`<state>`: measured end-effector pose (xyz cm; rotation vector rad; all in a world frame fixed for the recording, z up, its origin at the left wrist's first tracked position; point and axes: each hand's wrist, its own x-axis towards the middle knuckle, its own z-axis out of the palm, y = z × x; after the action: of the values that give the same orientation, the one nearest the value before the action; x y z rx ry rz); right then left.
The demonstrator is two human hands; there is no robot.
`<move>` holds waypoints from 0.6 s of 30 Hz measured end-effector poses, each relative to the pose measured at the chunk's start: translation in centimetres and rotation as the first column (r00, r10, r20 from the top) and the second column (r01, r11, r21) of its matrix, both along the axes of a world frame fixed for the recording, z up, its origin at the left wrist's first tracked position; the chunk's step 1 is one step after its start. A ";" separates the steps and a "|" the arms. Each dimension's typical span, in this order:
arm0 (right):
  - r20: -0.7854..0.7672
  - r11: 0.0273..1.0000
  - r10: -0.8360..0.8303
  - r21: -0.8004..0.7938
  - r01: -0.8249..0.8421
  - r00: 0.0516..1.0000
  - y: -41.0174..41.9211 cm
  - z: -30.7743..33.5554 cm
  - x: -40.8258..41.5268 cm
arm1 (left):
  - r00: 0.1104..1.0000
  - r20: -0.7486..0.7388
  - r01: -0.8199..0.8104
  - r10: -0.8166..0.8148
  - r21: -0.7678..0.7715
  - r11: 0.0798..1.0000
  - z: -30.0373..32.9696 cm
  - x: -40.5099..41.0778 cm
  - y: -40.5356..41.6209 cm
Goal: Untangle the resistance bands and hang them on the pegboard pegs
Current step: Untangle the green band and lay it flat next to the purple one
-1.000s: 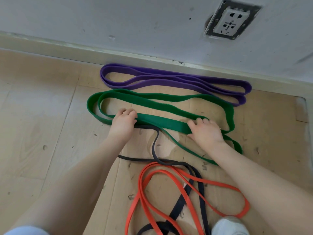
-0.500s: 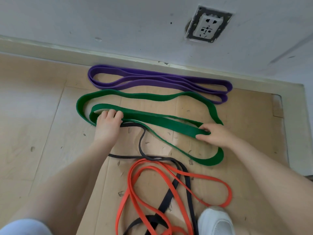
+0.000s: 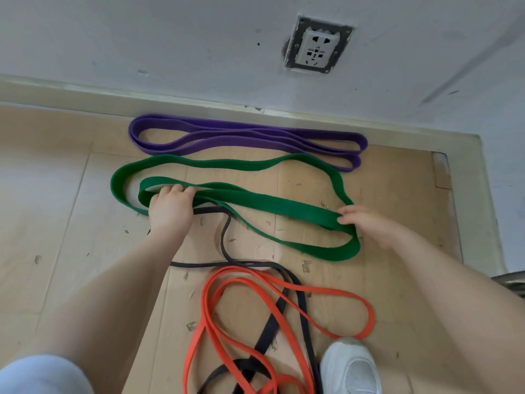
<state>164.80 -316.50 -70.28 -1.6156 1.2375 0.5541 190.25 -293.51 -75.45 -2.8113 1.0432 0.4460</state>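
Observation:
A wide green band (image 3: 227, 163) lies in a doubled loop on the cardboard-covered floor. My left hand (image 3: 170, 207) presses its left inner fold, fingers curled over the strap. At the band's right fold, my right hand (image 3: 366, 224) pinches the strap with its fingertips. A purple band (image 3: 247, 137) lies folded flat along the skirting board beyond. Nearer me, an orange band (image 3: 284, 288) and a thin black band (image 3: 224, 240) lie crossed over each other; the black one runs under the green band by my left hand. No pegboard is in view.
A wall with a socket (image 3: 316, 46) rises just beyond the purple band. My white shoe (image 3: 350, 365) stands on the cardboard (image 3: 397, 194) at the bottom right, touching the orange and black bands. A knee in pale cloth (image 3: 39, 373) shows at the bottom left.
My right hand has slid rightwards along the green band to its right fold, drawing the inner loop out longer. My left hand stays at the left fold. The view shifted slightly.

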 end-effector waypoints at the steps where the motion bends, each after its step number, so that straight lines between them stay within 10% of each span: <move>1: 0.004 0.997 0.013 0.075 -0.014 1.000 -0.3 0.2 -0.9 | 1.000 -0.005 -0.003 0.003 0.000 1.000 0.0 0.0 -0.1; 12: -0.007 0.966 -0.032 -0.257 0.029 0.999 1.0 -1.1 -3.0 | 0.996 -0.092 0.010 -0.013 -0.026 1.000 -0.3 0.4 0.4; 18: -0.291 0.812 0.123 -0.521 -0.265 0.949 1.9 -1.3 -3.3 | 0.990 -0.123 0.063 -0.072 -0.073 0.995 -0.7 0.8 1.5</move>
<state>161.49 -314.65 -71.53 -2.2403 1.5194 0.5648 191.02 -291.98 -76.12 -2.8288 1.1965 0.5969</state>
